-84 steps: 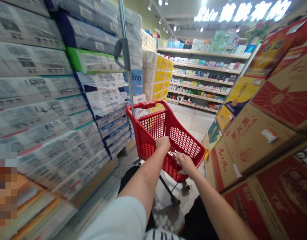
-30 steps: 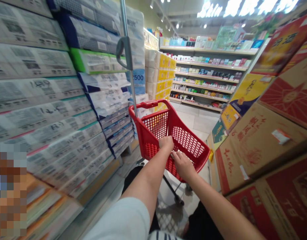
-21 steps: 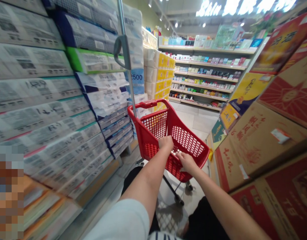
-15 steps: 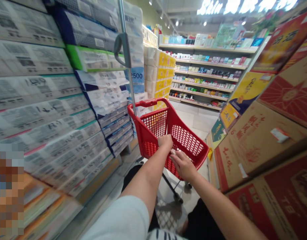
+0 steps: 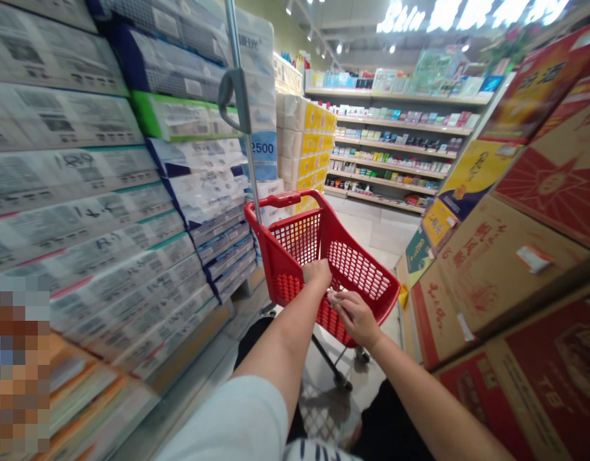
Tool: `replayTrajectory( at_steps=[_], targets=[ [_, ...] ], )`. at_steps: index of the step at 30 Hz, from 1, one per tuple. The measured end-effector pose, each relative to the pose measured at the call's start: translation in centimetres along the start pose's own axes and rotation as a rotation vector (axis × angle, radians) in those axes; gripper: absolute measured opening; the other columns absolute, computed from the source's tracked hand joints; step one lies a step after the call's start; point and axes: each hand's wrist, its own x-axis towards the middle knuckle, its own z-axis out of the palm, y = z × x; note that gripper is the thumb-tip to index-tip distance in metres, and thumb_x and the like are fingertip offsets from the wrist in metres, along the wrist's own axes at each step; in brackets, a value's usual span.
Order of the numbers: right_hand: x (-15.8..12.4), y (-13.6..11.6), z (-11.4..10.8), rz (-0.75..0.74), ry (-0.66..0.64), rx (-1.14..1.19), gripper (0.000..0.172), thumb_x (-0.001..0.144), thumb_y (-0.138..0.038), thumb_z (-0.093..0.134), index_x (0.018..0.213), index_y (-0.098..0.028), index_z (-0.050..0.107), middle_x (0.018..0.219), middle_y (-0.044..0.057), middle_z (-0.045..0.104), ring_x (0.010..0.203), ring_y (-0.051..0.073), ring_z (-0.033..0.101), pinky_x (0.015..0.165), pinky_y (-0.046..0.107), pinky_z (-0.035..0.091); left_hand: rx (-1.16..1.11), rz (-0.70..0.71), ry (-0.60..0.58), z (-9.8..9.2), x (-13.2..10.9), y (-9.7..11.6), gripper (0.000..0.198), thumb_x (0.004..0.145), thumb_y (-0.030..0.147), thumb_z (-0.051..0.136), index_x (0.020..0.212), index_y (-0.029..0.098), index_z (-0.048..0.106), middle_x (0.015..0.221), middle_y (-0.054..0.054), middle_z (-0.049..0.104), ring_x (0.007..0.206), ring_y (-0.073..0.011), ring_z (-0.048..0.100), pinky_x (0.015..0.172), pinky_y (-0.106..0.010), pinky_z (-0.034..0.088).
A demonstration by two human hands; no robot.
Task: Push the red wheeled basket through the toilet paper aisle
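Note:
A red shopping cart (image 5: 362,272) with perforated plastic sides stands in front of me in the aisle. My left hand (image 5: 317,274) is closed in a fist over the cart's near side, its fingers turned away from view. Just below and to the right, my right hand (image 5: 358,319) has thumb and fingers pinched together near the left hand's fingers. Something small and pale (image 5: 332,296) shows at the right fingertips, too small to name. Fixed to the cart's left corner is a tall metal pole with a grey grip (image 5: 240,99).
Tall stacks of wrapped paper packs (image 5: 98,166) line the left side, with yellow-and-white packs (image 5: 307,137) beyond. Cardboard cartons (image 5: 496,256) are piled on the right. Shelves of small boxed goods (image 5: 395,137) cross the far end. White floor (image 5: 372,221) lies between them.
My right hand's fingers have drawn together into a pinch from a looser, more stretched pose. The left hand and the cart stay nearly where they were.

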Motion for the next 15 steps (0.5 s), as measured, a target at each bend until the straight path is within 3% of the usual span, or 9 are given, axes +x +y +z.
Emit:
replayTrajectory(
  at_steps=[3, 6, 8, 10, 13, 15],
  targets=[
    [0.7, 1.3, 0.3, 0.251, 0.018, 0.091, 0.027, 0.089, -0.039, 0.05, 0.08, -0.019, 0.067, 0.091, 0.007, 0.067, 0.088, 0.018, 0.061, 0.083, 0.033, 0.05, 0.009, 0.002, -0.001, 0.1, 0.0, 0.0, 0.03, 0.09, 0.026, 0.042, 0.105, 0.021, 0.067, 0.101, -0.011, 0.07, 0.095, -0.0212, 0.065, 0.08, -0.031, 0.047],
    [1.1, 2.7, 0.7, 0.48, 0.054, 0.16, 0.03, 0.086, -0.044, 0.051, 0.089, -0.019, 0.067, 0.081, 0.005, 0.067, 0.076, 0.018, 0.063, 0.074, 0.032, 0.052, 0.025, 0.005, -0.002, 0.0, 0.0, 0.1, 0.029, 0.089, 0.026, 0.043, 0.104, 0.02, 0.068, 0.101, -0.011, 0.07, 0.094, -0.0217, 0.065, 0.079, -0.031, 0.048],
    [0.9, 2.7, 0.7, 0.407, 0.053, 0.132, 0.03, 0.086, -0.039, 0.051, 0.104, -0.019, 0.065, 0.094, 0.007, 0.068, 0.087, 0.019, 0.064, 0.08, 0.034, 0.052, 0.03, 0.005, 0.001, 0.0, 0.1, 0.2, 0.03, 0.089, 0.026, 0.042, 0.104, 0.021, 0.068, 0.1, -0.01, 0.07, 0.093, -0.0219, 0.065, 0.078, -0.031, 0.048],
    [0.5, 2.0, 0.6, 0.184, 0.028, 0.046, 0.029, 0.088, -0.03, 0.05, 0.113, -0.022, 0.063, 0.11, 0.009, 0.065, 0.103, 0.02, 0.059, 0.09, 0.037, 0.049, 0.03, -0.004, -0.003, 0.1, 0.1, 0.2, 0.032, 0.09, 0.026, 0.04, 0.105, 0.021, 0.068, 0.1, -0.011, 0.07, 0.093, -0.0213, 0.065, 0.078, -0.03, 0.048],
    [-0.1, 0.6, 0.3, -0.086, -0.013, -0.064, 0.028, 0.088, -0.019, 0.047, 0.109, -0.024, 0.066, 0.117, 0.009, 0.062, 0.111, 0.02, 0.054, 0.096, 0.04, 0.046, 0.026, -0.009, 0.0, 0.2, 0.2, 0.1, 0.032, 0.091, 0.025, 0.039, 0.106, 0.02, 0.067, 0.1, -0.012, 0.07, 0.093, -0.0207, 0.065, 0.078, -0.029, 0.048],
    [-0.1, 0.3, 0.4, -0.091, 0.0, -0.074, 0.026, 0.088, -0.018, 0.046, 0.101, -0.024, 0.069, 0.113, 0.008, 0.063, 0.108, 0.02, 0.056, 0.094, 0.039, 0.048, 0.023, -0.002, 0.003, 0.3, 0.2, 0.1, 0.032, 0.091, 0.026, 0.04, 0.106, 0.02, 0.067, 0.1, -0.012, 0.07, 0.093, -0.0213, 0.065, 0.079, -0.03, 0.048]
  ],
)
